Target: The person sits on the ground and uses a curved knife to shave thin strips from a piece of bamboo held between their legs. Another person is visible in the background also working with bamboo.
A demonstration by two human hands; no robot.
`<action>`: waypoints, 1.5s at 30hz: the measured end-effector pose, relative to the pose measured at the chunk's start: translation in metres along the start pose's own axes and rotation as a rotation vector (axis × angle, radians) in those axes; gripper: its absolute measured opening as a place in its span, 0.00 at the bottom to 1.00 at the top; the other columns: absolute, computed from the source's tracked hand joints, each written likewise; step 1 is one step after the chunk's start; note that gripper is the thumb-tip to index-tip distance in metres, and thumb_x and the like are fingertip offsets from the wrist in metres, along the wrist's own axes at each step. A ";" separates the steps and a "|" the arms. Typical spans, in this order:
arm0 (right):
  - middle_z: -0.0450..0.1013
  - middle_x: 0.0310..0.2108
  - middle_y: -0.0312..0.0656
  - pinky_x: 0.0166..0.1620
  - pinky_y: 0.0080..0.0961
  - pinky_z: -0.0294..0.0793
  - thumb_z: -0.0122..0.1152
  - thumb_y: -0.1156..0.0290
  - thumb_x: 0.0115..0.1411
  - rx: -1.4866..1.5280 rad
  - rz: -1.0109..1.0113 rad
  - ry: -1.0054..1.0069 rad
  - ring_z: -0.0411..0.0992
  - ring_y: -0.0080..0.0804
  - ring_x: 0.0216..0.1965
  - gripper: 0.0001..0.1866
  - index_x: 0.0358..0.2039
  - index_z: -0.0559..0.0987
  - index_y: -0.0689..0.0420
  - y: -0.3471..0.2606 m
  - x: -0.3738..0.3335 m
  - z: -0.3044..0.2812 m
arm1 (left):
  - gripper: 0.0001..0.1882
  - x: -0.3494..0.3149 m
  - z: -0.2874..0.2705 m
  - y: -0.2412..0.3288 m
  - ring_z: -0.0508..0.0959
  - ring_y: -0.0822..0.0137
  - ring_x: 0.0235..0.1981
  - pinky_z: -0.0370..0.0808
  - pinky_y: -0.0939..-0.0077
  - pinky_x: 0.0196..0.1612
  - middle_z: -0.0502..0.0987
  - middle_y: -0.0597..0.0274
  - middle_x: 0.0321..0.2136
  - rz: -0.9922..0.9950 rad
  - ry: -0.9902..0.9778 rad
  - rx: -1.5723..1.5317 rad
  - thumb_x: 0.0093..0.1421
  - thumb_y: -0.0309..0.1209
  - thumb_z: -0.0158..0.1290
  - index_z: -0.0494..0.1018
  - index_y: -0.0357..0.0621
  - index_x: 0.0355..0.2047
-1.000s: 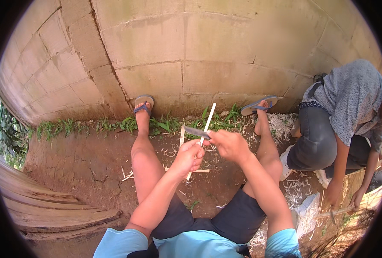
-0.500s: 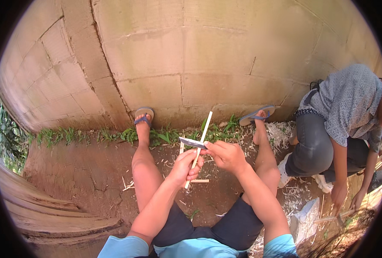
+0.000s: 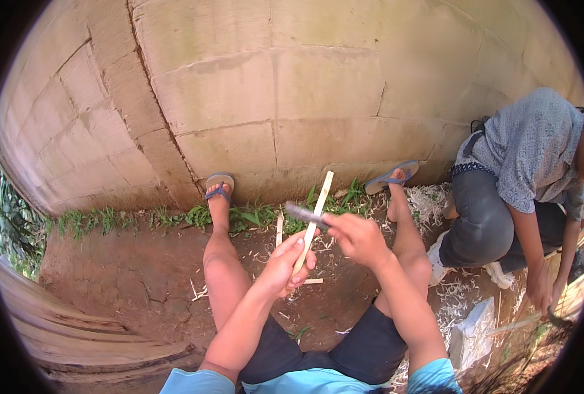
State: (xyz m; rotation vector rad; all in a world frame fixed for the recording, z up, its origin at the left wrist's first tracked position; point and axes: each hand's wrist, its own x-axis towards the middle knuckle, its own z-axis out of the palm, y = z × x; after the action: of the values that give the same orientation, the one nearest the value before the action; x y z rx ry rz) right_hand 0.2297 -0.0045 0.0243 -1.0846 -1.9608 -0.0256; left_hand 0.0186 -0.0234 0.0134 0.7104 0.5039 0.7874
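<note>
My left hand [image 3: 287, 264] is closed around the lower part of a thin, pale wooden strip [image 3: 322, 194], which slants up and away between my knees. In my right hand [image 3: 359, 240] is a knife, its handle hidden by the fingers. The knife's grey blade [image 3: 300, 213], smeared by motion, points left and lies across the strip above my left fingers. Whether the edge touches the wood I cannot tell. Beneath my hands, another pale strip [image 3: 279, 230] and wood shavings lie on the brown ground.
A block wall [image 3: 325, 85] rises ahead, with grass at its foot. On the right a crouching person [image 3: 535, 164] bends over a hooked tool [image 3: 558, 320], beside a pale stone block [image 3: 471, 333] and heaped shavings [image 3: 426, 205]. Large wooden pieces [image 3: 88, 328] lie at lower left.
My right hand has shifted slightly right and down with the knife, and the blade now blurs. The strip has turned in my left hand. The other person's hands have come closer together.
</note>
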 end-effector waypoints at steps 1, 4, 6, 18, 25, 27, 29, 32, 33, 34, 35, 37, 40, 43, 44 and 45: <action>0.75 0.28 0.39 0.28 0.31 0.75 0.62 0.68 0.56 0.003 0.007 0.057 0.75 0.37 0.25 0.14 0.44 0.79 0.51 0.007 0.001 -0.001 | 0.19 -0.001 0.001 0.000 0.60 0.78 0.07 0.58 0.87 0.07 0.71 0.59 0.22 -0.001 0.016 0.007 0.72 0.37 0.33 0.62 0.40 0.55; 0.76 0.31 0.44 0.29 0.32 0.76 0.60 0.70 0.57 -0.004 -0.014 -0.140 0.76 0.41 0.28 0.13 0.44 0.77 0.53 -0.008 -0.004 -0.006 | 0.17 -0.001 0.001 0.001 0.61 0.78 0.07 0.58 0.86 0.07 0.71 0.59 0.19 0.016 0.087 0.021 0.71 0.37 0.34 0.66 0.35 0.44; 0.76 0.31 0.45 0.29 0.34 0.76 0.60 0.71 0.57 0.040 -0.042 -0.308 0.76 0.43 0.27 0.13 0.44 0.77 0.54 -0.019 -0.012 -0.006 | 0.16 0.003 -0.003 -0.002 0.61 0.77 0.07 0.58 0.86 0.07 0.71 0.60 0.18 0.031 0.105 0.046 0.71 0.37 0.35 0.66 0.36 0.42; 0.73 0.26 0.42 0.28 0.33 0.74 0.59 0.69 0.59 0.049 0.146 -0.054 0.74 0.40 0.25 0.11 0.42 0.79 0.54 0.004 -0.010 -0.010 | 0.15 -0.001 -0.006 -0.009 0.60 0.75 0.05 0.58 0.83 0.06 0.66 0.63 0.11 -0.091 0.061 0.049 0.68 0.37 0.34 0.66 0.41 0.31; 0.73 0.25 0.42 0.28 0.35 0.74 0.59 0.67 0.59 0.092 0.120 -0.016 0.74 0.41 0.25 0.10 0.40 0.78 0.55 0.008 -0.010 -0.002 | 0.15 0.003 -0.001 -0.004 0.56 0.79 0.04 0.54 0.85 0.04 0.59 0.72 0.09 -0.245 0.008 -0.164 0.68 0.37 0.34 0.63 0.45 0.28; 0.73 0.26 0.45 0.28 0.34 0.73 0.57 0.67 0.60 0.137 -0.031 -0.198 0.74 0.45 0.26 0.09 0.39 0.77 0.57 -0.014 -0.028 -0.002 | 0.15 0.001 -0.001 -0.005 0.55 0.79 0.03 0.53 0.85 0.03 0.57 0.72 0.08 -0.289 -0.005 -0.220 0.68 0.38 0.34 0.63 0.45 0.27; 0.74 0.26 0.44 0.28 0.35 0.74 0.58 0.66 0.60 0.117 0.064 -0.145 0.74 0.45 0.26 0.10 0.39 0.78 0.56 -0.004 -0.025 -0.001 | 0.15 0.004 -0.001 -0.006 0.55 0.79 0.03 0.53 0.85 0.03 0.57 0.72 0.08 -0.311 -0.024 -0.274 0.68 0.38 0.34 0.63 0.46 0.26; 0.74 0.26 0.44 0.29 0.36 0.75 0.59 0.65 0.59 0.042 0.159 -0.007 0.75 0.44 0.26 0.10 0.39 0.78 0.55 0.006 -0.016 -0.002 | 0.15 0.005 -0.004 -0.006 0.55 0.80 0.04 0.53 0.86 0.04 0.57 0.74 0.09 -0.333 -0.074 -0.340 0.69 0.38 0.34 0.63 0.47 0.27; 0.74 0.26 0.45 0.28 0.36 0.74 0.58 0.66 0.60 0.062 0.105 -0.072 0.75 0.45 0.26 0.10 0.39 0.77 0.56 -0.002 -0.017 -0.001 | 0.15 0.003 -0.005 -0.006 0.55 0.80 0.04 0.53 0.86 0.04 0.57 0.74 0.09 -0.316 -0.074 -0.325 0.69 0.38 0.34 0.63 0.47 0.27; 0.74 0.26 0.46 0.28 0.36 0.74 0.58 0.67 0.60 0.076 0.057 -0.143 0.74 0.46 0.26 0.10 0.39 0.77 0.57 -0.010 -0.022 -0.001 | 0.15 0.002 -0.005 -0.008 0.55 0.81 0.04 0.53 0.86 0.04 0.57 0.74 0.09 -0.304 -0.078 -0.317 0.69 0.38 0.34 0.63 0.47 0.27; 0.74 0.26 0.47 0.28 0.36 0.74 0.57 0.67 0.61 0.090 0.009 -0.214 0.74 0.46 0.26 0.09 0.39 0.77 0.58 -0.013 -0.024 -0.001 | 0.15 0.004 -0.004 -0.006 0.55 0.80 0.04 0.53 0.86 0.04 0.57 0.74 0.08 -0.306 -0.068 -0.326 0.69 0.38 0.34 0.62 0.47 0.27; 0.75 0.27 0.45 0.29 0.36 0.75 0.59 0.67 0.59 0.069 0.267 -0.029 0.75 0.44 0.27 0.09 0.40 0.77 0.55 0.012 -0.014 0.000 | 0.16 0.007 -0.003 -0.005 0.55 0.79 0.04 0.53 0.85 0.03 0.56 0.74 0.08 -0.327 -0.044 -0.339 0.69 0.38 0.34 0.61 0.46 0.26; 0.74 0.26 0.46 0.28 0.35 0.74 0.58 0.68 0.60 0.103 0.108 -0.061 0.75 0.45 0.27 0.08 0.39 0.77 0.57 0.000 -0.022 -0.002 | 0.16 0.004 0.000 -0.006 0.54 0.79 0.03 0.52 0.85 0.03 0.56 0.73 0.08 -0.325 -0.075 -0.363 0.69 0.38 0.33 0.62 0.46 0.26; 0.72 0.25 0.47 0.27 0.34 0.73 0.57 0.68 0.61 0.110 0.067 -0.081 0.74 0.45 0.25 0.08 0.38 0.76 0.58 -0.006 -0.025 0.001 | 0.19 0.005 -0.011 -0.010 0.55 0.78 0.05 0.53 0.83 0.05 0.55 0.73 0.08 -0.349 -0.180 -0.517 0.70 0.44 0.32 0.62 0.46 0.28; 0.72 0.25 0.47 0.27 0.35 0.73 0.58 0.67 0.61 0.087 0.161 -0.004 0.74 0.44 0.25 0.09 0.39 0.77 0.57 0.013 -0.020 0.002 | 0.20 0.006 -0.010 -0.013 0.55 0.77 0.05 0.53 0.83 0.06 0.55 0.73 0.09 -0.358 -0.233 -0.600 0.70 0.46 0.32 0.62 0.46 0.28; 0.72 0.25 0.46 0.27 0.35 0.73 0.58 0.67 0.60 0.069 0.241 0.077 0.74 0.43 0.24 0.09 0.39 0.77 0.56 0.021 -0.010 0.002 | 0.22 0.008 -0.010 -0.012 0.55 0.77 0.06 0.53 0.82 0.07 0.55 0.72 0.09 -0.353 -0.287 -0.676 0.70 0.48 0.31 0.62 0.46 0.28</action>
State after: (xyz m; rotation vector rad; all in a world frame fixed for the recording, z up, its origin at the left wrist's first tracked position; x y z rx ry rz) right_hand 0.2454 0.0026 0.0086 -1.2488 -1.7391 0.1281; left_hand 0.0228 -0.0191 -0.0037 0.0907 0.0762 0.4633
